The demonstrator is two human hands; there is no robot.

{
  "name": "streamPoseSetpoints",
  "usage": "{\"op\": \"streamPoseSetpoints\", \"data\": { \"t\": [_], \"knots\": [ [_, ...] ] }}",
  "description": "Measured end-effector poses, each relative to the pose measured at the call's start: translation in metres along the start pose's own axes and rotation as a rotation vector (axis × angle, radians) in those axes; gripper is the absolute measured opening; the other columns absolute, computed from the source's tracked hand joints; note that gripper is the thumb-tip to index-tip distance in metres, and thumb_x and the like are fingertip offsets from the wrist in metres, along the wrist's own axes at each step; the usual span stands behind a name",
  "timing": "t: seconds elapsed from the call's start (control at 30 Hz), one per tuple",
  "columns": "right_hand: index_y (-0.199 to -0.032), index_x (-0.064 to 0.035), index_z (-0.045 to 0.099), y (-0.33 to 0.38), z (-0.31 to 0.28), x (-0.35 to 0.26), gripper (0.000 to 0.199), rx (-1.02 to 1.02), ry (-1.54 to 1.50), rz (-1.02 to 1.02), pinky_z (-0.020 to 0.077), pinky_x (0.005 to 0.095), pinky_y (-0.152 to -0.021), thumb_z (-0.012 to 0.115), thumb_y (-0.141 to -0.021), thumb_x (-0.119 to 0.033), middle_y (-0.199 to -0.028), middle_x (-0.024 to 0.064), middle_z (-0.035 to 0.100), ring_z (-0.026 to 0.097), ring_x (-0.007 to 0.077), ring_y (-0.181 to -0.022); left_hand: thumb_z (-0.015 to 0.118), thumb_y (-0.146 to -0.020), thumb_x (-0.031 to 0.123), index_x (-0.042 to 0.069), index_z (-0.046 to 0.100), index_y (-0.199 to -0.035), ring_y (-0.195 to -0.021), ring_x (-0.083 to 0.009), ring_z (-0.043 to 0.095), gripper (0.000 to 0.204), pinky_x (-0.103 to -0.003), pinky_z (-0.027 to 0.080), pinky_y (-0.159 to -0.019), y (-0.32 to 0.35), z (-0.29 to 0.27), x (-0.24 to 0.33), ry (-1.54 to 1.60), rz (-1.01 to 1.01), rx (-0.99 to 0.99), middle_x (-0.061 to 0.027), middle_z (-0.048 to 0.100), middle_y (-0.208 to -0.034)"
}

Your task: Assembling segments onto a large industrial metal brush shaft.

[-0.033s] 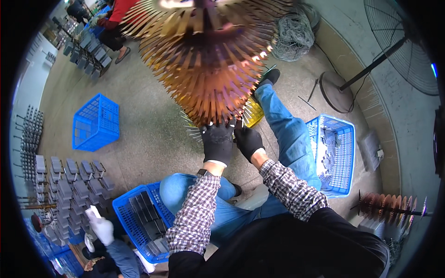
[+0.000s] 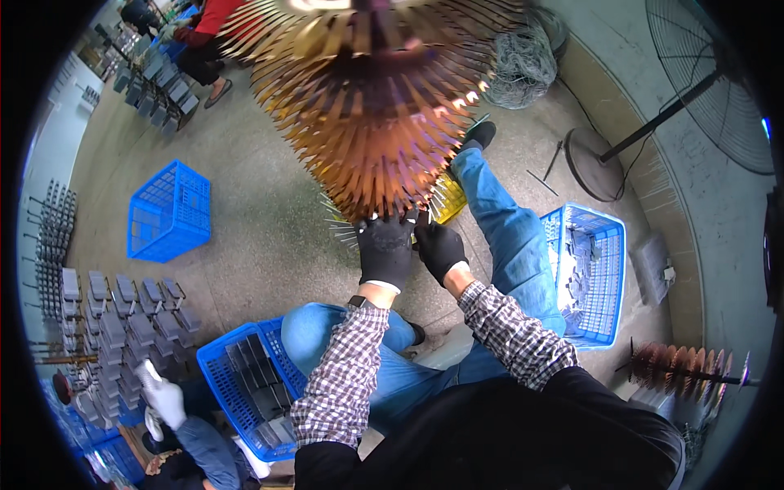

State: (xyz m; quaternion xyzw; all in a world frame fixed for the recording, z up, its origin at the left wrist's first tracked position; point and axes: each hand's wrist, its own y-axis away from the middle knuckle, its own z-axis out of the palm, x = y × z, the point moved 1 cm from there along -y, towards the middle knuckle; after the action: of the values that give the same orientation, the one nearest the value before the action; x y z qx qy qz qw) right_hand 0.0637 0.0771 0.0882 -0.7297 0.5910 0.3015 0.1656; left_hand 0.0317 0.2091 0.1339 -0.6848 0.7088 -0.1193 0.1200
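Both gloved hands, left hand and right hand, grip the spiked rack's lower edge above bare floor.

No packages, labels, signs or screens

Nothing of that kind can be made out anywhere in the head view, neither on the floor nor along the walls.

Around the big spiked rack there are three blue crates: one on its left, one below it, one on its right. Two black-gloved hands touch its lower edge.
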Motion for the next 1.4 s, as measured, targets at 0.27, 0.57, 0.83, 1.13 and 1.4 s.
{"op": "streamPoseSetpoints", "data": {
  "t": [0.27,0.57,0.83,1.13,1.4],
  "knots": [
    [-0.092,-0.0012,0.071,0.008,0.007,-0.004,0.034,0.058,-0.063,-0.03,0.0532,0.0497,-0.068,0.054,-0.1,-0.029,-0.08,0.0174,0.075,0.069,0.0433,-0.075,0.057,-0.097,0.021,0.021,0.065,-0.137,-0.108,-0.0354,0.068,0.041,-0.05,0.05,-0.09,0.003,0.019,-0.014,-0.021,0.122,0.016,-0.007,0.064,-0.142],
    [-0.095,-0.0033,0.071,0.017,0.009,-0.008,0.019,0.221,-0.049,-0.051,0.0516,0.0455,-0.065,0.059,-0.099,-0.017,-0.081,0.0147,0.074,0.068,0.0382,-0.071,0.057,-0.097,0.019,0.019,0.063,-0.139,-0.115,-0.0339,0.067,0.043,-0.053,0.05,-0.094,-0.002,0.016,-0.006,0.024,0.16,0.048,-0.0064,0.066,-0.139],
    [-0.102,-0.0034,0.068,0.016,0.017,-0.006,0.018,0.222,-0.169,-0.021,0.0522,0.0491,-0.066,0.061,-0.099,-0.02,-0.084,0.0202,0.072,0.067,0.0425,-0.072,0.056,-0.097,0.018,0.019,0.064,-0.14,-0.118,-0.0335,0.066,0.044,-0.05,0.051,-0.093,-0.004,0.018,-0.011,0.095,0.191,-0.039,-0.0084,0.069,-0.134],
    [-0.105,-0.0046,0.063,0.015,0.023,0.001,0.018,0.264,-0.194,-0.042,0.0533,0.051,-0.065,0.061,-0.1,-0.022,-0.084,0.0233,0.07,0.067,0.0454,-0.073,0.058,-0.095,0.017,0.018,0.061,-0.145,-0.117,-0.0335,0.067,0.05,-0.048,0.053,-0.094,-0.012,0.019,-0.031,-0.123,0.385,0.039,-0.009,0.068,-0.137],
    [-0.103,-0.004,0.063,0.014,-0.003,0.012,0.013,0.257,-0.283,-0.101,0.0541,0.05,-0.065,0.061,-0.099,-0.016,-0.085,0.023,0.07,0.067,0.045,-0.073,0.061,-0.092,0.014,0.015,0.055,-0.153,-0.121,-0.0329,0.067,0.062,-0.046,0.054,-0.095,-0.004,0.022,-0.016,-0.23,0.322,-0.12,-0.0081,0.068,-0.141]
  ]
}}
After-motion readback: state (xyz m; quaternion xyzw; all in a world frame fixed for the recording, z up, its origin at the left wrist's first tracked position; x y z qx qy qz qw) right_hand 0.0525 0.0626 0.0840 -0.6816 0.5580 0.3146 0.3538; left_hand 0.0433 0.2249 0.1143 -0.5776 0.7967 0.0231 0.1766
